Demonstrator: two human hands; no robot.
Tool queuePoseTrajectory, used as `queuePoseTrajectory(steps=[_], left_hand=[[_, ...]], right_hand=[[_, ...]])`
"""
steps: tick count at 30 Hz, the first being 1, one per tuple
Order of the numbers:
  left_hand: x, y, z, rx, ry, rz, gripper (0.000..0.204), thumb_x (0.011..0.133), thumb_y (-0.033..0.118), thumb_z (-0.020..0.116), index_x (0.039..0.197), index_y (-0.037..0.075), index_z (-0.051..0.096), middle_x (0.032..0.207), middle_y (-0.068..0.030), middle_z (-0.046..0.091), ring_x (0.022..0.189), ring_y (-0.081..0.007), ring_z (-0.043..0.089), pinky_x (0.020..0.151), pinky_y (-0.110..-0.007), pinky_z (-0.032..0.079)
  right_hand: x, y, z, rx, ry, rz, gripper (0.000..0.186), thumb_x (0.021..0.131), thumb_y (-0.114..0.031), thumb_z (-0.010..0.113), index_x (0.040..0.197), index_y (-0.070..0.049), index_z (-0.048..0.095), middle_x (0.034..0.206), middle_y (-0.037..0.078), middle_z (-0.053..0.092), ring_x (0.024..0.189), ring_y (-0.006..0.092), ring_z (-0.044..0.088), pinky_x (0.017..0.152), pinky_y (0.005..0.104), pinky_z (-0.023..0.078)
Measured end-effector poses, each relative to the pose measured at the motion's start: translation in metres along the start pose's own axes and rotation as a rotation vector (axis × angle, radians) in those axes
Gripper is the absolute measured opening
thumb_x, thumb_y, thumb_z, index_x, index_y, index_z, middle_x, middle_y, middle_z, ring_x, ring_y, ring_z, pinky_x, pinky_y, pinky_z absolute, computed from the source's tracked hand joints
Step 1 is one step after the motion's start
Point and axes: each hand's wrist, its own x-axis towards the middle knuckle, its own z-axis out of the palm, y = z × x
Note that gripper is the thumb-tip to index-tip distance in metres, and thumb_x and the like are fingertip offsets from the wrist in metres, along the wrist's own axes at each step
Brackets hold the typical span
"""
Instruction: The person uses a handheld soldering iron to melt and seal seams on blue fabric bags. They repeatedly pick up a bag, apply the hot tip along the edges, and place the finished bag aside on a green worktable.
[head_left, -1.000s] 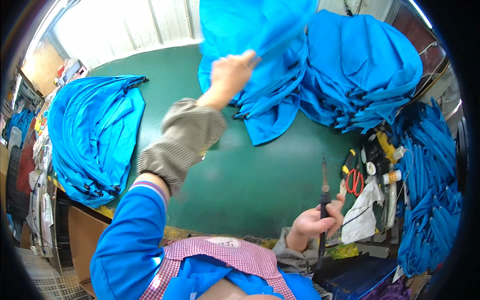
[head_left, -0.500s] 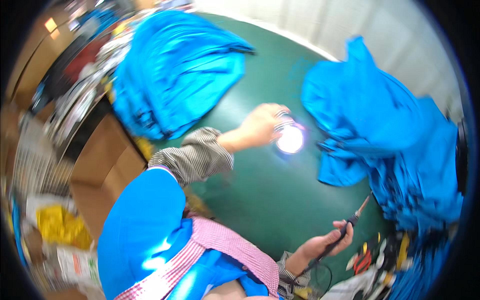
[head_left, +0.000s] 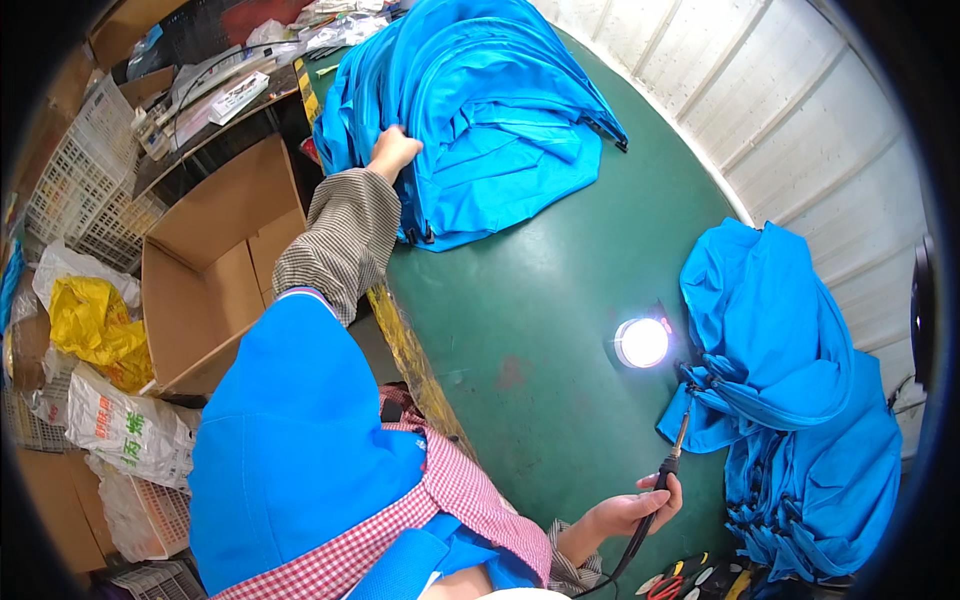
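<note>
At the far left of the green table, my left hand (head_left: 396, 150) is closed on the edge of a stack of blue fabric pieces (head_left: 500, 150), its fingertips partly hidden in the folds. The pieces have curved rims and small black fittings at their corners. In my right hand (head_left: 640, 503), near the front edge, is a soldering iron (head_left: 668, 478) with a black handle and cord. Its metal tip points up toward a second heap of blue fabric (head_left: 775, 330) on the right; whether they touch I cannot tell. Left of that heap glows a round lamp (head_left: 641, 343).
Pliers and other hand tools (head_left: 690, 580) lie at the near right. A cardboard box (head_left: 200, 300) stands open left of the table. Beyond it are white plastic baskets (head_left: 90, 170), a yellow bag (head_left: 95, 325) and white sacks (head_left: 130, 420). A pale ribbed wall (head_left: 760, 110) borders the far right.
My left hand has moved from beside the lamp to the far-left fabric stack and taken hold there. My right hand still holds the soldering iron. The view has shifted.
</note>
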Motion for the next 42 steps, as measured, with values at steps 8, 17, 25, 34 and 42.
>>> queuePoseTrajectory(steps=[8, 17, 25, 34, 42], left_hand=[[-0.059, -0.002, 0.045, 0.146, 0.102, -0.030, 0.079, 0.071, 0.009, 0.065, 0.139, -0.004, 0.026, 0.131, -0.0261, 0.039, 0.116, -0.0446, 0.047, 0.100, -0.047, 0.040], [-0.039, 0.059, 0.027, -1.565, -0.403, -0.274, 0.031, 0.079, 0.020, 0.073, 0.101, 0.005, 0.057, 0.086, -0.0117, 0.060, 0.069, -0.0257, 0.061, 0.060, -0.039, 0.053], [-0.206, 0.167, 0.037, -1.396, -0.776, 0.411, 0.036, 0.088, 0.038, 0.066, 0.098, 0.005, 0.058, 0.073, -0.0025, 0.061, 0.059, -0.0117, 0.056, 0.053, -0.025, 0.047], [-0.357, 0.144, 0.156, -1.207, -0.885, 0.195, 0.052, 0.066, 0.004, 0.082, 0.112, -0.002, 0.058, 0.097, -0.0073, 0.068, 0.083, -0.0126, 0.064, 0.073, -0.027, 0.053], [-0.338, 0.130, 0.154, -1.041, -1.160, 0.066, 0.048, 0.075, 0.011, 0.077, 0.116, -0.002, 0.056, 0.106, -0.0120, 0.065, 0.090, -0.0184, 0.064, 0.080, -0.033, 0.053]], right_hand=[[-0.004, -0.016, 0.002, 0.063, -0.015, 0.034, 0.028, 0.095, -0.021, 0.043, 0.097, 0.004, 0.057, 0.078, 0.010, 0.054, 0.058, 0.0144, 0.046, 0.052, 0.0255, 0.037], [-0.006, -0.018, 0.001, 0.129, -0.001, 0.022, 0.028, 0.095, -0.021, 0.044, 0.096, 0.004, 0.056, 0.074, 0.009, 0.053, 0.057, 0.0149, 0.046, 0.051, 0.0262, 0.037], [0.007, -0.027, 0.010, 0.096, -0.043, -0.079, 0.036, 0.100, -0.028, 0.042, 0.112, 0.005, 0.050, 0.088, 0.017, 0.061, 0.073, 0.0201, 0.057, 0.069, 0.0314, 0.047], [0.048, 0.017, 0.109, 0.328, -0.036, -0.078, 0.034, 0.082, 0.000, 0.070, 0.102, -0.003, 0.043, 0.094, 0.010, 0.054, 0.085, 0.0183, 0.061, 0.079, 0.0303, 0.050], [0.054, 0.044, 0.106, 0.180, 0.035, -0.033, 0.037, 0.080, -0.001, 0.071, 0.103, -0.006, 0.042, 0.084, 0.005, 0.050, 0.069, 0.0109, 0.048, 0.062, 0.0243, 0.043]])
